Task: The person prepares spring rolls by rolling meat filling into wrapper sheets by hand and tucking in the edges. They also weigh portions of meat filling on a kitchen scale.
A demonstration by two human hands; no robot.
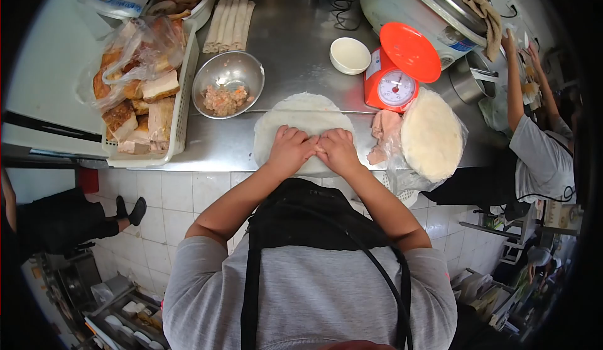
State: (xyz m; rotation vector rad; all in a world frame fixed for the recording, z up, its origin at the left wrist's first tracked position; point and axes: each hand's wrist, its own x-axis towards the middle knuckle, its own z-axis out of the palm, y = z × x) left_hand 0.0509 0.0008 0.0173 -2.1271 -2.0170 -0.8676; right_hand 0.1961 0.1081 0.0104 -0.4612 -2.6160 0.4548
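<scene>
A round, thin white wrapper (303, 119) lies on the steel table at its front edge. My left hand (292, 151) and my right hand (338, 151) meet over its near part, with fingers curled onto the sheet and fingertips almost touching. Whatever is folded under the fingers is hidden. To the left, a steel bowl (228, 85) holds a pinkish minced filling (225, 101). On the right, a stack of round wrappers (431, 135) rests on a plastic bag beside a crumpled pink cloth (385, 135).
Several finished rolls (230, 24) lie in a row behind the bowl. A basket (181, 124) of roasted pork pieces (141, 92) stands left. A red scale (392, 86), a small white bowl (350, 56) and a large lidded tub (402, 10) stand right. Another person (540, 142) works far right.
</scene>
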